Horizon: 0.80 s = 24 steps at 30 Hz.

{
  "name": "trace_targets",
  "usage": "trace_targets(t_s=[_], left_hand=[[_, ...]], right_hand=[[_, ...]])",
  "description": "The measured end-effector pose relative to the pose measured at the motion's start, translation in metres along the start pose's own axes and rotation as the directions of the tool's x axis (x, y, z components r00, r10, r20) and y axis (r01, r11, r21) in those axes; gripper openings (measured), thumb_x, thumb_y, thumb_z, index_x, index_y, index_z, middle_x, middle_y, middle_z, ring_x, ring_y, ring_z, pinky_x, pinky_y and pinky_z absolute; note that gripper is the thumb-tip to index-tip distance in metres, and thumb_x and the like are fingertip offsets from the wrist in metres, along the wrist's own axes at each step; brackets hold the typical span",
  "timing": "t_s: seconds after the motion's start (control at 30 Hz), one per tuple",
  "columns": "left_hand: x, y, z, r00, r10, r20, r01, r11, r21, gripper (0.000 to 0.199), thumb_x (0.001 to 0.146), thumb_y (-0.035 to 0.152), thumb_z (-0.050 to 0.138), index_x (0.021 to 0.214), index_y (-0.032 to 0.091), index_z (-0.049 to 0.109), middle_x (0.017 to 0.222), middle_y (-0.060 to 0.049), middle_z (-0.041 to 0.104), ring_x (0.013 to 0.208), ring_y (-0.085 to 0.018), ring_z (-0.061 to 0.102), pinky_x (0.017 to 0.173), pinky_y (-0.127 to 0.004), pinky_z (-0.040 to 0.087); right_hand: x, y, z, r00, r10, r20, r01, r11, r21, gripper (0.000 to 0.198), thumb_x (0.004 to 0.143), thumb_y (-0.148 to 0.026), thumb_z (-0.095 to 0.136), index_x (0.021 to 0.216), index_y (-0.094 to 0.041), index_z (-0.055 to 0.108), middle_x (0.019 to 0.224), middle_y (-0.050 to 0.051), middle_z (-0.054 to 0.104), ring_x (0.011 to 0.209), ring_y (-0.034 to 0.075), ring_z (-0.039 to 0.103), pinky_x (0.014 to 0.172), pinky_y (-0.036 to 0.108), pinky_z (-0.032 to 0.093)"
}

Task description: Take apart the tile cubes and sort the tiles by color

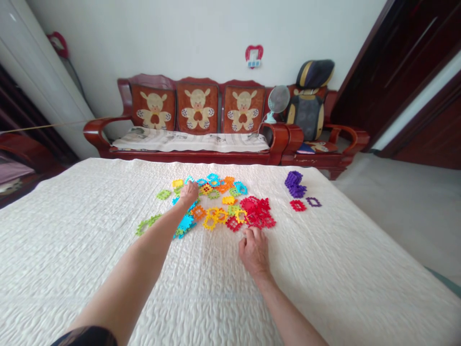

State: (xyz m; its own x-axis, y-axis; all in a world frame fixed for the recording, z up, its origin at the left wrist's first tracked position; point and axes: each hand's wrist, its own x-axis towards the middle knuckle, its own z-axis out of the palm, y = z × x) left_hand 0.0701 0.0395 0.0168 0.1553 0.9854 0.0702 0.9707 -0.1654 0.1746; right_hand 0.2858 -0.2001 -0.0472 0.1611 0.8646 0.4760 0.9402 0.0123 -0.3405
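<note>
My left hand (189,191) reaches out to the far side of a spread of coloured plastic interlocking tiles. Its fingers are closed at a light blue tile (189,179), which shows just beyond the fingertips. My right hand (255,250) rests on the quilted cover with loosely bent fingers and holds nothing visible. Its fingertips lie at the near edge of a heap of red tiles (256,211). Between the hands lie yellow tiles (215,217) and an orange tile (198,212). Blue tiles (186,222) and green tiles (144,226) sit beside my left forearm, which partly hides them.
A stack of purple tiles (295,184) stands at the right, with a single red tile (297,205) and a single purple tile (313,202) near it. Beyond the cream quilted cover (90,216) are a wooden sofa (144,154) and a small fan (278,99).
</note>
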Motion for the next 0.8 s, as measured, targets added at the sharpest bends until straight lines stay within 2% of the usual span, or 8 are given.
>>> trace_targets(t_s=[0.1, 0.2, 0.3, 0.37, 0.47, 0.57, 0.63, 0.8], left_hand=[[-0.007, 0.0, -0.002, 0.986, -0.146, -0.081, 0.14, 0.987, -0.079, 0.039, 0.094, 0.025, 0.04, 0.118, 0.011, 0.067, 0.12, -0.023, 0.064, 0.107, -0.03, 0.065, 0.088, -0.04, 0.051], [-0.013, 0.004, -0.005, 0.97, -0.188, -0.152, 0.159, 0.97, -0.183, 0.04, 0.096, 0.026, 0.038, 0.114, 0.014, 0.071, 0.121, -0.018, 0.067, 0.112, -0.027, 0.063, 0.092, -0.034, 0.049], [-0.017, 0.017, -0.007, 0.956, -0.216, -0.199, 0.156, 0.948, -0.278, 0.044, 0.097, 0.028, 0.035, 0.121, 0.016, 0.069, 0.12, -0.016, 0.069, 0.11, -0.025, 0.065, 0.089, -0.032, 0.049], [-0.017, 0.035, -0.005, 0.959, -0.208, -0.191, 0.135, 0.932, -0.336, 0.045, 0.098, 0.03, 0.034, 0.122, 0.014, 0.069, 0.109, -0.014, 0.073, 0.097, -0.023, 0.069, 0.081, -0.03, 0.05], [-0.015, 0.066, 0.001, 0.981, -0.122, -0.154, 0.049, 0.911, -0.409, 0.042, 0.098, 0.037, 0.038, 0.111, 0.018, 0.074, 0.089, -0.006, 0.076, 0.079, -0.016, 0.07, 0.071, -0.023, 0.049], [-0.01, 0.081, 0.004, 0.987, -0.072, -0.141, 0.005, 0.905, -0.426, 0.038, 0.096, 0.038, 0.045, 0.114, 0.02, 0.073, 0.086, -0.004, 0.075, 0.077, -0.015, 0.07, 0.069, -0.022, 0.049], [-0.005, 0.077, 0.003, 0.987, -0.085, -0.137, 0.024, 0.919, -0.395, 0.035, 0.094, 0.031, 0.046, 0.109, 0.017, 0.074, 0.089, -0.007, 0.076, 0.084, -0.018, 0.07, 0.073, -0.024, 0.049], [0.01, 0.041, -0.003, 0.984, -0.133, -0.119, 0.095, 0.955, -0.28, 0.032, 0.091, 0.021, 0.046, 0.103, 0.014, 0.075, 0.104, -0.016, 0.075, 0.099, -0.025, 0.069, 0.082, -0.029, 0.048]], right_hand=[[0.0, 0.0, 0.0, 1.0, 0.002, -0.002, -0.002, 1.0, -0.007, 0.023, 0.082, -0.009, 0.054, 0.1, -0.017, 0.065, 0.102, 0.008, 0.061, 0.099, 0.023, 0.053, 0.087, 0.035, 0.037], [0.0, -0.001, 0.0, 1.0, 0.003, -0.002, -0.003, 1.0, -0.021, 0.021, 0.082, -0.009, 0.055, 0.098, -0.017, 0.065, 0.1, 0.008, 0.061, 0.097, 0.023, 0.052, 0.085, 0.034, 0.037], [0.001, -0.001, 0.0, 1.0, 0.006, 0.001, -0.006, 1.0, -0.029, 0.021, 0.082, -0.009, 0.055, 0.098, -0.016, 0.065, 0.1, 0.008, 0.061, 0.097, 0.023, 0.052, 0.085, 0.034, 0.036], [0.001, -0.002, 0.0, 1.0, 0.007, 0.005, -0.006, 0.999, -0.037, 0.021, 0.082, -0.009, 0.055, 0.098, -0.016, 0.065, 0.1, 0.009, 0.061, 0.097, 0.024, 0.052, 0.084, 0.035, 0.036], [0.001, -0.002, 0.0, 1.0, 0.003, -0.006, -0.003, 0.999, -0.044, 0.02, 0.082, -0.009, 0.054, 0.097, -0.016, 0.066, 0.096, 0.009, 0.061, 0.095, 0.024, 0.052, 0.083, 0.035, 0.037], [0.001, -0.001, 0.001, 1.0, -0.006, -0.025, 0.005, 0.999, -0.035, 0.02, 0.082, -0.009, 0.053, 0.096, -0.016, 0.066, 0.096, 0.009, 0.06, 0.095, 0.024, 0.053, 0.083, 0.036, 0.037], [0.001, 0.0, 0.002, 1.0, -0.01, -0.026, 0.009, 1.0, -0.025, 0.021, 0.082, -0.009, 0.053, 0.097, -0.016, 0.065, 0.097, 0.009, 0.06, 0.096, 0.025, 0.053, 0.083, 0.036, 0.038], [0.0, 0.001, 0.003, 1.0, -0.008, -0.013, 0.008, 1.0, 0.016, 0.023, 0.082, -0.008, 0.053, 0.1, -0.016, 0.064, 0.101, 0.009, 0.061, 0.099, 0.025, 0.053, 0.086, 0.037, 0.039]])
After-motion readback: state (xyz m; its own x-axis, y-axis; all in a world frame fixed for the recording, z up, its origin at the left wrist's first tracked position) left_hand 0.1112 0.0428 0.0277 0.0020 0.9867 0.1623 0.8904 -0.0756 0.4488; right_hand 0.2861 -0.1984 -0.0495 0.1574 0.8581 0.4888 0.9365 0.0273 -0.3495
